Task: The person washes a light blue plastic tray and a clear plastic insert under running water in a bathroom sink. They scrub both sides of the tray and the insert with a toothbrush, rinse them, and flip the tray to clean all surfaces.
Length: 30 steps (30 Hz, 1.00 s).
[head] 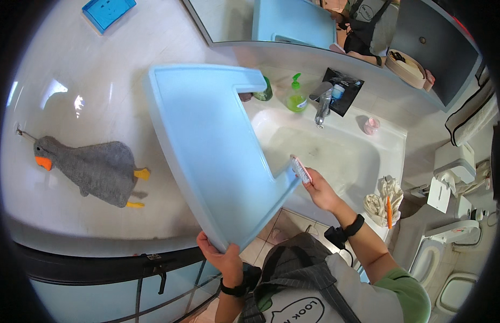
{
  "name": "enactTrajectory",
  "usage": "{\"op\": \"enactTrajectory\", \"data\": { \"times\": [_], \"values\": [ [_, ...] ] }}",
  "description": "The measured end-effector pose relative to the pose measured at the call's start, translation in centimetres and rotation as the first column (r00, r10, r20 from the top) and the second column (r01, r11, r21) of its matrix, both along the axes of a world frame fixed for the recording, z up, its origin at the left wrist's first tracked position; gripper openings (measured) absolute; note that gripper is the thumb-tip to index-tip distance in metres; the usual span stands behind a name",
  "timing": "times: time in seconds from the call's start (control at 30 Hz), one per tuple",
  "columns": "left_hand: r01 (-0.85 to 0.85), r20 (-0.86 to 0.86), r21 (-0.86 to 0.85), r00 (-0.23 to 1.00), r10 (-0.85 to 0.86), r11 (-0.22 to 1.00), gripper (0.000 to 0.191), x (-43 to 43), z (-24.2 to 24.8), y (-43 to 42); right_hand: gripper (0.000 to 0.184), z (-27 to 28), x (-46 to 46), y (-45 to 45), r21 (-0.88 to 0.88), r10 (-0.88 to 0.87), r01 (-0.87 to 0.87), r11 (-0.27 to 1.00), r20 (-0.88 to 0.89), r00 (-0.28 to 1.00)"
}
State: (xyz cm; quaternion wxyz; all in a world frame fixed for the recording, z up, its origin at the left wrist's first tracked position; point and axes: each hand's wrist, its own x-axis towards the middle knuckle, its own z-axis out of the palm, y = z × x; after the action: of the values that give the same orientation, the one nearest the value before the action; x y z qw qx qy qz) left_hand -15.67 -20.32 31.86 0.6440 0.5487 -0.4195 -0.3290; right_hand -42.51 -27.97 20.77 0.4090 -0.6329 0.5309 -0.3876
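My left hand (222, 256) grips the lower corner of a light blue plastic panel (205, 145). The panel has a raised rim and a wide rectangular notch, and it is held tilted between the wall and the washbasin. In my right hand (320, 189) is a small pink scrub brush (301, 168) with white bristles, at the end of the panel's lower arm. Whether the bristles touch the plastic, I cannot tell. Beyond the brush, the white washbasin (389, 141) holds cloudy water, and part of its left side is hidden by the panel.
A green soap pump bottle (296, 99) and the faucet (323, 107) stand at the basin's back. Gloves (385, 200) with an orange-handled tool (389, 212) lie on its right rim. A grey goose-shaped cloth (92, 169) hangs on the left wall. The mirror cabinet (242, 44) juts out above.
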Motion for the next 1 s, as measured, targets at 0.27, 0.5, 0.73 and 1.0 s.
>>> {"op": "enactTrajectory", "data": {
  "times": [0.27,0.5,0.73,1.0],
  "values": [
    [0.008,0.301,-0.146,0.953,0.037,0.989,0.054,0.1,-3.3,0.2,0.025,7.9,-2.3,-0.6,-0.135,0.039,0.016,0.991,0.393,0.919],
    [0.307,0.803,-0.323,0.589,0.088,0.895,0.036,1.8,-5.2,0.4,0.028,19.7,-4.7,-0.2,-0.023,0.008,0.019,1.0,0.82,0.572],
    [0.507,0.82,-0.325,0.572,-0.03,0.798,0.026,3.2,-4.8,-0.1,0.036,19.5,-7.8,2.2,0.106,-0.169,0.151,0.983,0.85,0.499],
    [0.643,0.931,-0.322,0.348,0.109,0.695,0.018,5.4,-4.3,-2.0,0.028,14.2,-12.1,6.4,0.433,-0.49,0.231,0.871,0.788,0.372]
  ]
}}
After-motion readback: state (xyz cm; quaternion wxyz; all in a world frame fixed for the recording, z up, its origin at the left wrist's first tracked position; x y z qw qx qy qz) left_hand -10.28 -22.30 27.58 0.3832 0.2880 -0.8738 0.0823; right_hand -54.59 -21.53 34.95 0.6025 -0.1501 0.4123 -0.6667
